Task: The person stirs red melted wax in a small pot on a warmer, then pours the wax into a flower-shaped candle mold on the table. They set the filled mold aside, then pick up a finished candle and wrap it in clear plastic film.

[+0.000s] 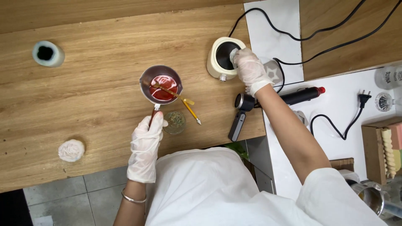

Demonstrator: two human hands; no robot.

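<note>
My left hand [145,144], in a white glove, grips the wooden handle of a small metal melting pot [161,86] that holds red liquid. A yellow stirring stick [180,99] rests across the pot, its tip pointing right onto the wooden table [92,96]. My right hand [250,69], also gloved, presses a small white wad against the black top of a cream round electric hot plate [222,56]. A small glass jar of dried green bits [174,121] stands just right of my left hand.
A heat gun [268,102] with a black handle lies at the table's right edge beside black cables [335,121]. A white flower-shaped candle [71,150] sits front left, a pale cup with dark contents [47,53] back left. Boxes and jars crowd the white counter [335,104].
</note>
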